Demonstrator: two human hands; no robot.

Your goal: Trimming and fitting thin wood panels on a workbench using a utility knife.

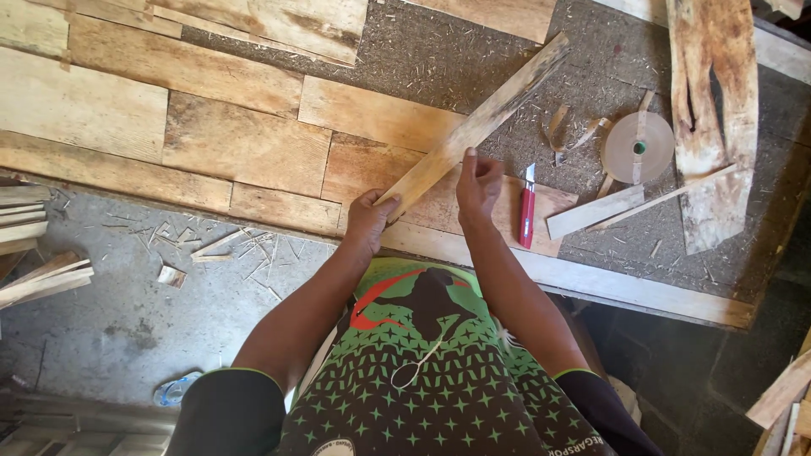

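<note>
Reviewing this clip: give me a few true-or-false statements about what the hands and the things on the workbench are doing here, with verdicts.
1. The left hand grips the near end of a long wooden slat. True.
2. The right hand holds the red utility knife. False: the knife lies on the bench beside that hand, which touches the slat.
3. A roll of tan edge tape lies flat on the bench, to the right of the slat. True.
4. The slat lies flat, parallel to the bench's front edge. False: it runs diagonally, up and away to the right.
5. Wood chips lie on the grey floor to the left. True.
</note>
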